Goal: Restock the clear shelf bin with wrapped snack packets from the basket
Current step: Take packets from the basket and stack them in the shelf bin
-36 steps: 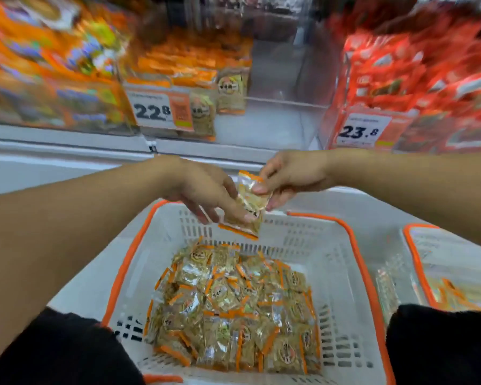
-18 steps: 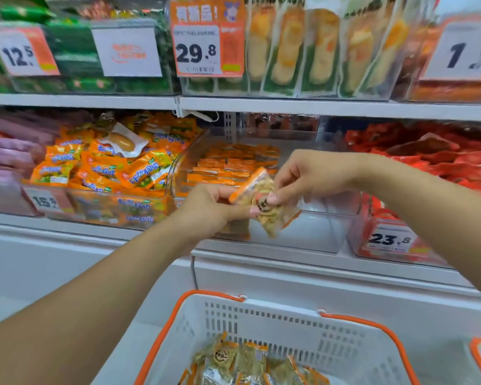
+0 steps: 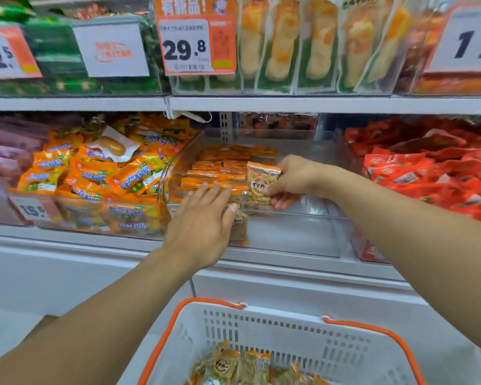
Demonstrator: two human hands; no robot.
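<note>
Bare floor fills the clear bin's (image 3: 295,234) front right, packets stacked behind. Right hand (image 3: 295,182) pinches an upright orange-topped packet (image 3: 262,184) there; left hand (image 3: 203,218), fingers straight, presses the stack (image 3: 220,173).

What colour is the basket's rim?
Orange, on a white basket; the rim shows plainly in the head view.

Snack packets, clear bin, basket.
Clear bin (image 3: 303,240) on middle shelf, partly stocked: orange-edged packets (image 3: 222,169) in flat rows at left and rear. One clear, orange-topped packet (image 3: 261,184) upright above bin, pinched. Another (image 3: 240,225) against front wall. White, orange-rimmed basket (image 3: 289,329) below, more packets (image 3: 242,368) inside.
</note>
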